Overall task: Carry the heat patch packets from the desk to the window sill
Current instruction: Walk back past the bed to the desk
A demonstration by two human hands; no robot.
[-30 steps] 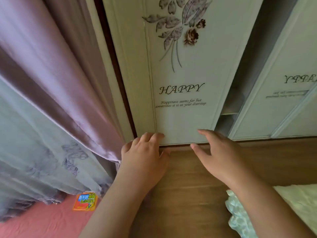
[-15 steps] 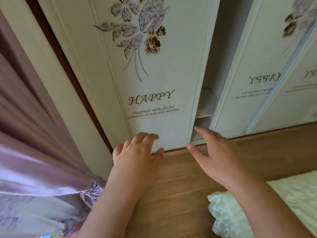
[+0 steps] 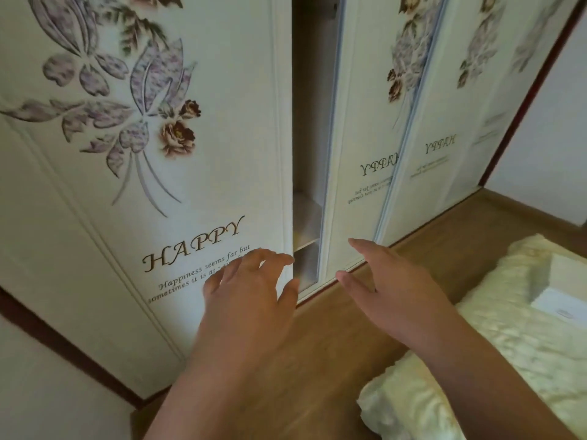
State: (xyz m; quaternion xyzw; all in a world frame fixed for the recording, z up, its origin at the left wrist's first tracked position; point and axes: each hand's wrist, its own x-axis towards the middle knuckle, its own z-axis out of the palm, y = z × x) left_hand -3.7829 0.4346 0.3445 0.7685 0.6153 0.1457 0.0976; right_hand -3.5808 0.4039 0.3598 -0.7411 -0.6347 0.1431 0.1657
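My left hand hovers palm down with its fingers spread, in front of the lower part of a white wardrobe door marked HAPPY. My right hand is beside it, fingers apart, above the wooden floor. Both hands hold nothing. No heat patch packet, desk or window sill is in view.
The wardrobe's sliding doors stand slightly apart, showing a narrow gap with shelves. A mirrored door is to the right of the gap. A pale quilted bed cover with a white box on it lies at the lower right.
The view has swung right: the purple curtain, the pink sill surface and the orange packet on it have left the frame. Both hands stay empty and raised in front of the wardrobe.
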